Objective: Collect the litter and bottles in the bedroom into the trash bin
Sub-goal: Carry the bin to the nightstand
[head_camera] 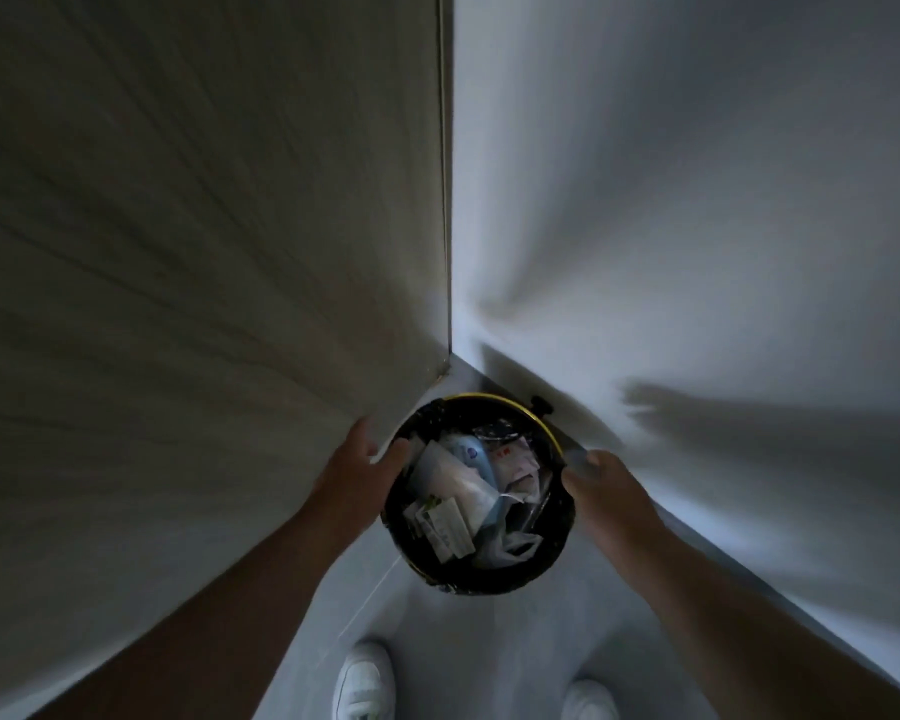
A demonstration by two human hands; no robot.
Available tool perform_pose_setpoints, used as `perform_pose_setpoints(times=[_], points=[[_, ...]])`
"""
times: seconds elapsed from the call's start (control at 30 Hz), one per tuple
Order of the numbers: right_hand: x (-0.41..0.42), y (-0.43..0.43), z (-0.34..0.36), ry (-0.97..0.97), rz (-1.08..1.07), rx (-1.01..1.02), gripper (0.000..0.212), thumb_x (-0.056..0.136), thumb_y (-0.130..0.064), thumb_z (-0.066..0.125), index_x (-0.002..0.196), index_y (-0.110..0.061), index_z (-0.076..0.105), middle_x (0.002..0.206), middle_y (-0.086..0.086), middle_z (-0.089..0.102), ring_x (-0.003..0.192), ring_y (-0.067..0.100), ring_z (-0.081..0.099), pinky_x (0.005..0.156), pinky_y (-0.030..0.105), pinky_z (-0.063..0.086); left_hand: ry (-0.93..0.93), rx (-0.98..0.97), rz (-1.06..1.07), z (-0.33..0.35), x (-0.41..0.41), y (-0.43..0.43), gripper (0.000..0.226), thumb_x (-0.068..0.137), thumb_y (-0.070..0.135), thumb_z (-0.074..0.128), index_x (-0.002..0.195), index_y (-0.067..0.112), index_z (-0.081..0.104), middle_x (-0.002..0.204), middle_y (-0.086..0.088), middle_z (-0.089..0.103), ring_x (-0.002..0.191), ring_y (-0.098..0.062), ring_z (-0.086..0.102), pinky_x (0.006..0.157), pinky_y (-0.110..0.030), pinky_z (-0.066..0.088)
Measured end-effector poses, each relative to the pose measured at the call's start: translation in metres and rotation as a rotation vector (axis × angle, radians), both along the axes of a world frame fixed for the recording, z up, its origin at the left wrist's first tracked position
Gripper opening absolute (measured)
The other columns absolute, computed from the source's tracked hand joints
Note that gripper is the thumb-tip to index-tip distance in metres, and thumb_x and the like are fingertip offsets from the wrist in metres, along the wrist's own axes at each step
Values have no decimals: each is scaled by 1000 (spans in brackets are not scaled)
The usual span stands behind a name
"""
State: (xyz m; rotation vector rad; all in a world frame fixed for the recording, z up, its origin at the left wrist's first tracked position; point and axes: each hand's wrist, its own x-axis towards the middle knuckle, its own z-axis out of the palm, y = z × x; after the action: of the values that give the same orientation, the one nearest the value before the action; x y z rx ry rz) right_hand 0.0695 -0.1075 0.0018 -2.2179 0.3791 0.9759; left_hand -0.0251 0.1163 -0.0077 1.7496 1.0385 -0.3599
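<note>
The trash bin, black-lined with a yellow rim, sits in the lower centre of the frame, in the corner where a wood-grained panel on the left meets a pale wall on the right. It is already well filled with litter: crumpled wrappers, paper slips and thin plastic bags heaped close to the rim. No bottle can be made out for certain among them. The left grip lies against the bin's left side, thumb at the rim and fingers spread fairly straight, holding nothing. The right grip is at the right rim with its fingers seemingly curled, but blur makes it impossible to tell whether they hold the rim. Neither carries any rubbish. The floor around the white shoes at the bottom edge shows no scraps. Collection looks largely done, though the rest of the bedroom is out of view, so more may remain.
</note>
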Motion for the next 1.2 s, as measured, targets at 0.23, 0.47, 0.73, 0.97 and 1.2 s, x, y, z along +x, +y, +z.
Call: perform_pose_setpoints(times=[0.23,0.47,0.73,0.97,1.2], points=[[5,6,179,-22,33,205,26,76,-32,57,100,-24,57,84,2,59,74,21,57,73,38,49,-126,-111,114,180,-18,-32,38,92,38,52,126,22,48,118,-4,58,106,-24,58,91,-39,48],[-18,-27,359,-140,133,312,22,83,-22,53,96,-5,56,89,18,61,91,36,60,89,53,48,-177,-119,285,325,-74,-73,21,95,22,51,115,22,49,92,-2,59,79,-22,58,71,-36,47],[-68,-46,499,-165,314,506,8,87,-28,60,93,-31,64,100,-1,67,96,20,64,96,48,49,-438,-44,433,509,-147,-103,29,71,43,48,92,27,60,92,-7,65,80,-20,60,74,-34,49],[-134,-18,573,-168,659,654,11,91,-29,60,100,-33,64,104,-4,68,99,15,63,97,38,48,-642,66,705,596,-247,-133,39,72,38,56,102,16,66,95,-11,68,80,-24,64,72,-38,52],[-220,31,633,-214,866,810,13,90,-27,61,97,-37,66,91,-9,72,88,16,67,89,42,52,-736,309,896,663,-382,-137,41,75,47,53,103,21,66,99,-3,71,89,-19,66,79,-39,55]])
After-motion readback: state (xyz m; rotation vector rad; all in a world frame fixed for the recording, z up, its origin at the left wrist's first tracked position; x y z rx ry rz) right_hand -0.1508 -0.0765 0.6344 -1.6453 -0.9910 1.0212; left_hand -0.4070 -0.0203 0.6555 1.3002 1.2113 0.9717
